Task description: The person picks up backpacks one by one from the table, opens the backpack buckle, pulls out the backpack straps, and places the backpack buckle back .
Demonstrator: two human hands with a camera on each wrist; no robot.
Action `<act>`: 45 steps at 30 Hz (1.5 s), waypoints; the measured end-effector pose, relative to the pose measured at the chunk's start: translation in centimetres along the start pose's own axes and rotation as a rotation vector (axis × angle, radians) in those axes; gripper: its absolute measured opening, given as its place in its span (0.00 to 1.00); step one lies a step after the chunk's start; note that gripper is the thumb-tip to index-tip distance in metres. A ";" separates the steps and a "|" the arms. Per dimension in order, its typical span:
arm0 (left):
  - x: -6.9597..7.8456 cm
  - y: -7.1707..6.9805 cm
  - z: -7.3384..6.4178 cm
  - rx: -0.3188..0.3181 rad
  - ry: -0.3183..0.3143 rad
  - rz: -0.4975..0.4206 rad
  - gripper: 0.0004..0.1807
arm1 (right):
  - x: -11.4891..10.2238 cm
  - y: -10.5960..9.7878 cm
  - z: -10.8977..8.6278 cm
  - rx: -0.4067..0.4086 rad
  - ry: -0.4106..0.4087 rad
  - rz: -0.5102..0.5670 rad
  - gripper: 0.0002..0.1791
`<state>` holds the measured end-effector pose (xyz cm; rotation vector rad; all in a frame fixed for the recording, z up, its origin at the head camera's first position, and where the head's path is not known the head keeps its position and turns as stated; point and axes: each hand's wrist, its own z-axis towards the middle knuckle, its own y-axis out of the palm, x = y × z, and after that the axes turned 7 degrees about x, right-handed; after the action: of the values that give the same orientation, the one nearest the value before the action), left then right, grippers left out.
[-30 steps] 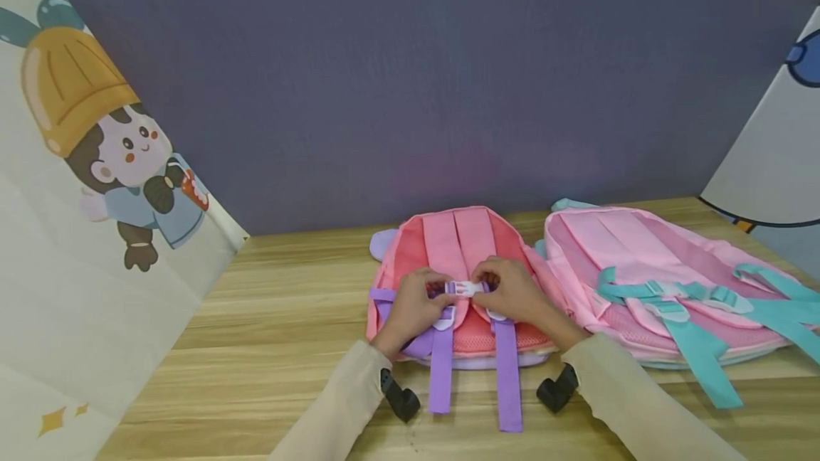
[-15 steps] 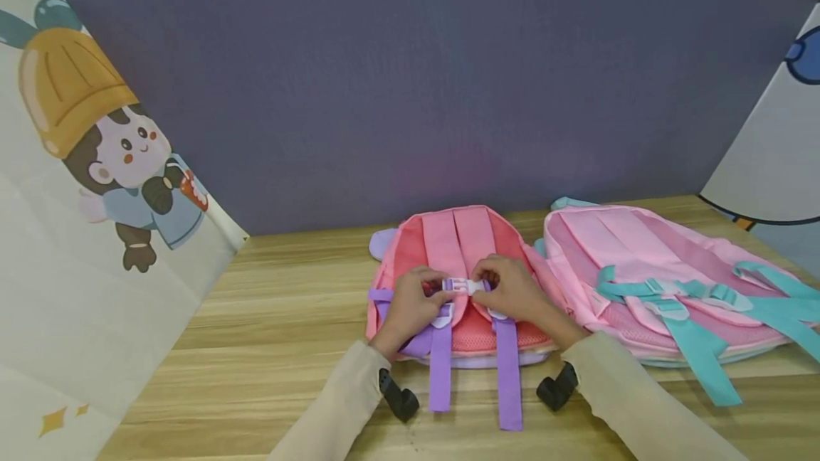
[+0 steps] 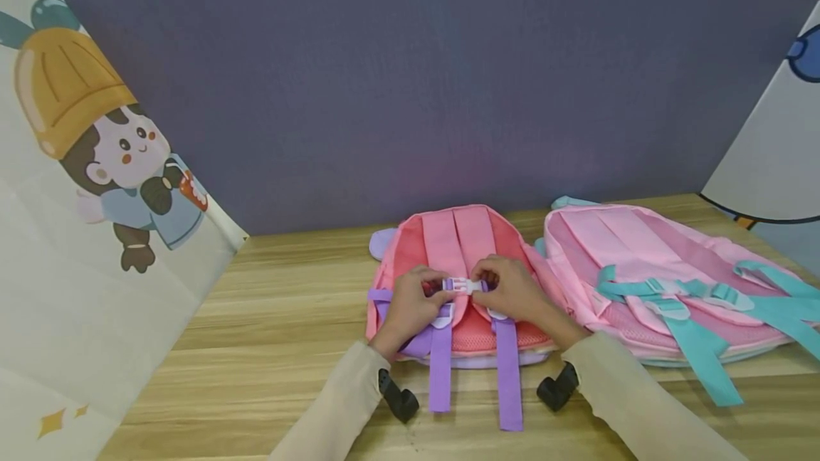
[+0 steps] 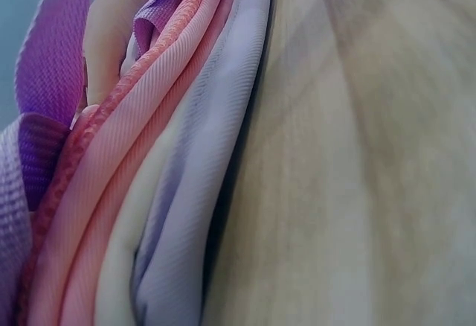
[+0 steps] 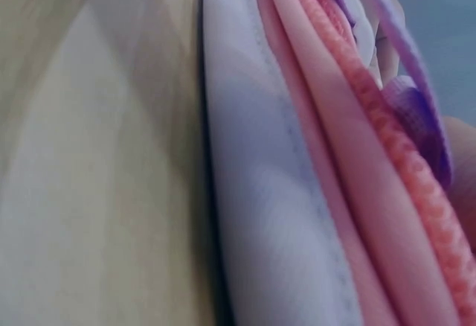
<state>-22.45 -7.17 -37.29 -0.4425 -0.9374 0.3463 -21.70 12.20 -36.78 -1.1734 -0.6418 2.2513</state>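
Observation:
A coral-pink backpack [image 3: 438, 230] lies on the table with its straps facing up. Across its middle sits a white side-release buckle [image 3: 460, 286] on purple webbing, its two halves in line and meeting. My left hand [image 3: 408, 304] pinches the buckle's left end between thumb and fingers. The right end is pinched likewise by my right hand [image 3: 512, 292]. Two purple strap tails [image 3: 440, 368] hang over the lower edge. Both wrist views look along the bag's layered edge [image 4: 134, 177], with purple webbing [image 5: 413, 110] beside it; the buckle's join is hidden there.
To the right, touching the coral bag, lies a light pink backpack [image 3: 647, 247] with teal straps [image 3: 701, 354]. A dark upright panel [image 3: 410, 91] stands behind the wooden table [image 3: 256, 347]. Printed sheets [image 3: 58, 247] flank both sides.
The buckle has shifted slightly left and up with both hands' fingertips on it. Less of the right half's prongs shows than a second ago. Both backpacks have stayed put.

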 end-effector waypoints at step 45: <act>0.0 -0.1 0.0 -0.056 0.053 0.052 0.14 | -1.2 0.5 -0.1 -0.091 -0.160 -0.030 0.20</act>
<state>-22.40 -7.22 -37.24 -0.5253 -0.8872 0.3547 -21.15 11.04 -36.37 -1.0244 -0.8270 2.3282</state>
